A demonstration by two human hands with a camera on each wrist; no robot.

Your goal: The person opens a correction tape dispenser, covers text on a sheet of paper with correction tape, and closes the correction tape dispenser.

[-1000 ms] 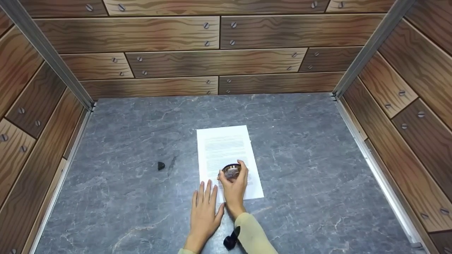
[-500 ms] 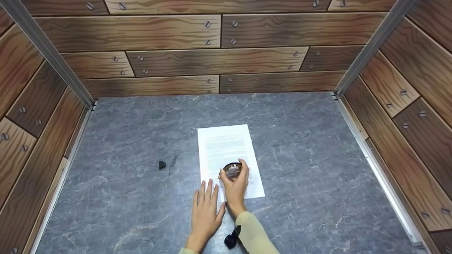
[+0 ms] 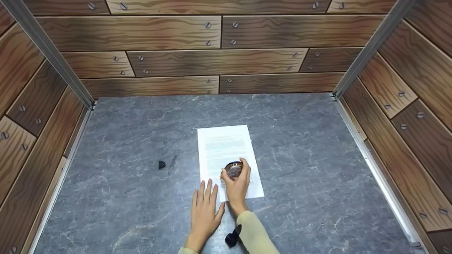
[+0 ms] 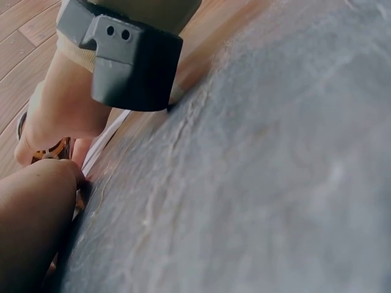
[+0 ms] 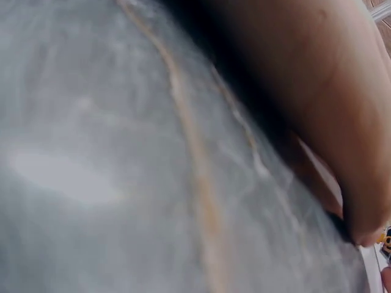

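A printed white sheet (image 3: 222,141) lies on the grey marbled surface in the head view. Over its lower part the right hand (image 3: 237,185) grips a round, dark-rimmed glass object (image 3: 233,170) between thumb and fingers. The left hand (image 3: 205,215) lies flat, fingers straight, with fingertips at the sheet's lower left edge. In the left wrist view, part of the round object (image 4: 54,149) shows beneath the right hand (image 4: 70,101). The right wrist view shows only a patterned edge of it, beside the hand (image 5: 330,104). What the object is, I cannot tell.
A small black piece (image 3: 161,164) lies left of the sheet. Wood-patterned walls (image 3: 176,63) stand at the back and both sides, with metal rails (image 3: 374,169) along the side edges. A black wrist device (image 3: 232,238) sits by the right sleeve.
The right hand, gripping the round object, has shifted slightly right and up over the sheet. The left hand has stayed in place.
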